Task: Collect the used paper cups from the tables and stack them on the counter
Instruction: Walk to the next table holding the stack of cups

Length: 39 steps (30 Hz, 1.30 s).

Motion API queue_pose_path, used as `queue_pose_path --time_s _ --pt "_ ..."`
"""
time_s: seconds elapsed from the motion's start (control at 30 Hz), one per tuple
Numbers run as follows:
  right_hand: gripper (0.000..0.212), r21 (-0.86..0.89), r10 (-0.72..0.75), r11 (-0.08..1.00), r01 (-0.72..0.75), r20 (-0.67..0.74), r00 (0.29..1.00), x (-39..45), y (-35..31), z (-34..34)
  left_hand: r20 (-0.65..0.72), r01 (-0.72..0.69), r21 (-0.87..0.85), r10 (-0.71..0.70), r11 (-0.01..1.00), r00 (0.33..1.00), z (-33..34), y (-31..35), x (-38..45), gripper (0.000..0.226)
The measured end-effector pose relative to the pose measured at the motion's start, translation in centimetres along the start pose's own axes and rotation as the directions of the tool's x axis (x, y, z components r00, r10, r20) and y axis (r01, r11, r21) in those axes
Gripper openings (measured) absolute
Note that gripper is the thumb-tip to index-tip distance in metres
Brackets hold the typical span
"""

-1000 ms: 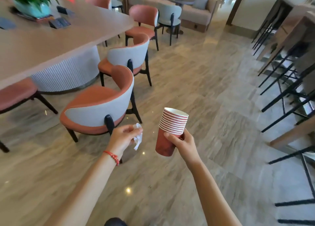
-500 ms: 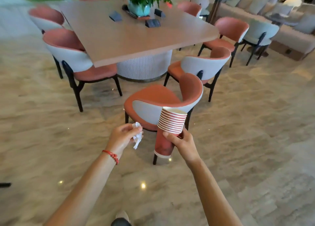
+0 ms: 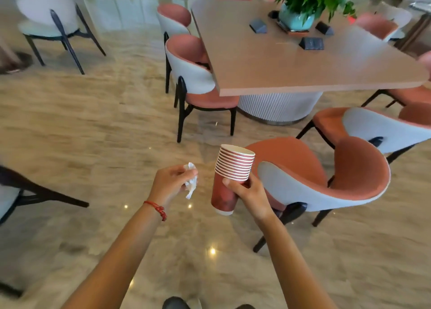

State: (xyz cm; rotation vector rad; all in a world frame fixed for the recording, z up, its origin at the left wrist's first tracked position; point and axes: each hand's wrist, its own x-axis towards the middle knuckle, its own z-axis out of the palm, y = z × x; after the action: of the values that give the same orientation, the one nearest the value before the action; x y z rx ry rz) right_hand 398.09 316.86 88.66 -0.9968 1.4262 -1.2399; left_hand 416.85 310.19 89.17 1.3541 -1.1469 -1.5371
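While the right hand grips a nested stack of red paper cups around its lower part, holding it upright in the air above the marble floor, the left hand pinches a crumpled white tissue just beside it. Behind them stands a wooden bench carrying a potted plant and dark card holders, ringed by orange-and-grey chairs.
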Motion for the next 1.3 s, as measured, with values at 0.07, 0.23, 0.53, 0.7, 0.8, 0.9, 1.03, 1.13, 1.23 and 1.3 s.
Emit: queue_pose_path --time_s 0.07,0.23,0.53,0.7,0.8,0.9,1.03,1.13,1.23,1.3 --pt "0.035 -0.013 0.012 1.0 -0.012 0.038 0.999 2.1 0.1 1.4 -0.049 0.025 -0.021 -0.026 0.999 0.998 -1.5 -0.1 1.7 0.014" --pt "0.029 -0.031 0.038 0.999 -0.035 0.116 0.993 8.3 0.3 3.6 -0.143 0.066 -0.044 -0.072 0.997 0.987 -3.6 -0.1 6.7 0.006" --pt "0.035 -0.035 0.039 0.999 -0.034 0.181 0.983 24.0 -2.3 5.4 -0.175 0.065 -0.077 -0.077 0.995 0.981 -3.3 4.1 19.5 0.013" --pt "0.034 -0.046 0.044 0.998 -0.033 0.251 0.967 32.8 -4.8 7.2 -0.228 0.048 -0.084 -0.066 0.995 0.971 -4.5 7.4 26.8 0.014" --pt "0.032 -0.011 0.056 0.998 -0.055 0.272 0.961 37.4 -5.7 9.2 -0.253 0.06 -0.112 -0.087 0.992 0.964 -6.0 9.0 31.1 0.015" --pt "0.037 -0.005 0.067 0.998 -0.068 0.293 0.954 42.4 -6.1 11.8 -0.273 0.047 -0.132 -0.082 0.99 0.958 -8.2 10.5 35.8 0.015" --pt "0.039 -0.013 0.07 0.998 -0.069 0.297 0.952 49.9 -6.7 15.7 -0.264 0.037 -0.119 -0.067 0.992 0.962 -11.8 12.6 43.3 0.021" --pt "0.041 0.002 0.057 0.998 -0.06 0.298 0.953 55.9 -8.2 19.2 -0.256 0.041 -0.126 -0.073 0.991 0.964 -14.7 15.3 49.1 0.018" --pt "0.041 0.007 0.046 0.999 -0.051 0.286 0.957 61.7 -10.1 23.1 -0.255 0.05 -0.121 -0.08 0.991 0.964 -18.0 18.3 55.0 0.014" --pt "0.036 0.005 0.052 0.998 -0.055 0.272 0.961 65.6 -11.2 25.5 -0.258 0.049 -0.113 -0.077 0.992 0.963 -20.4 19.9 59.0 0.013"
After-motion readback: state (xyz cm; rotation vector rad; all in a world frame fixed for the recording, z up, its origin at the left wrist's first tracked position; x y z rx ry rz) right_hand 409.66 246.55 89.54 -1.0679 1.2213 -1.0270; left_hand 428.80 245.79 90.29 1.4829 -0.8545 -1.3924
